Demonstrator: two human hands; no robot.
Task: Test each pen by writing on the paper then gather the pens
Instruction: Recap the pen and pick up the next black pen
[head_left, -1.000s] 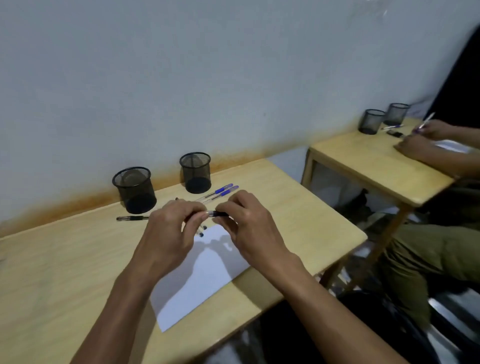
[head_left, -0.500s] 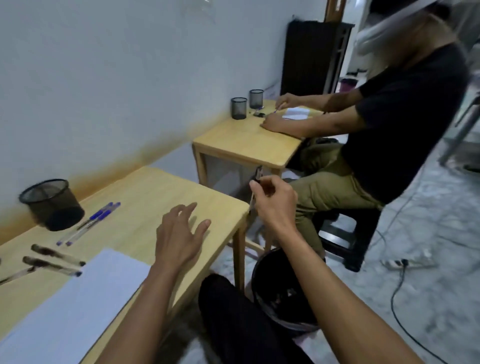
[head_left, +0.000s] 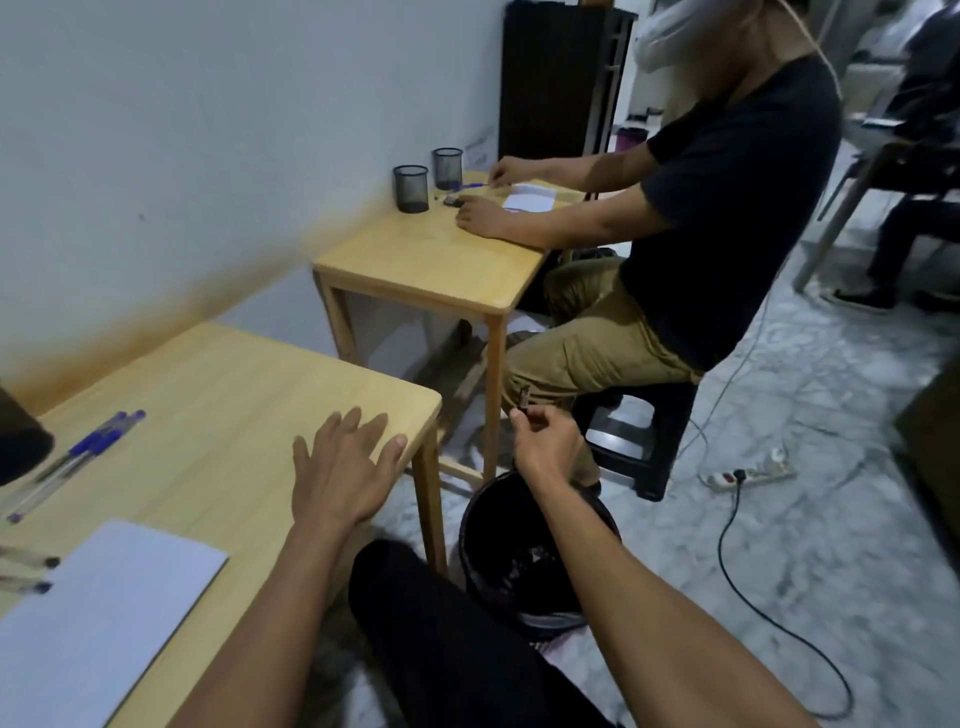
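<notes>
Head view. The near table (head_left: 218, 395) serves as landmark. The left hand (head_left: 340, 467) lies flat near its right front corner, fingers straight and spread, holding nothing; bare tabletop lies between it and the paper. The right hand (head_left: 545, 441) is off the table's right edge, above a black bin (head_left: 498, 561) standing on the floor beside the table leg; its thumb and fingers pinch a small dark object (head_left: 523, 399), too small to identify. The paper (head_left: 98, 618), one white sheet, lies at the table's front left, its corner near the front edge. Two blue-capped pens (head_left: 78, 457) lie side by side behind the paper, toward the wall. Two more pens (head_left: 31, 571), cut off by the frame, lie just left of the paper. One dark holder (head_left: 21, 441) shows partly at the far left. Beyond the table's right edge, across a gap, stands a second table (head_left: 426, 260) with two mesh cups (head_left: 428, 179), where a seated person (head_left: 675, 218) works. A power strip (head_left: 748, 474) lies on open marble floor, well right of the bin.
</notes>
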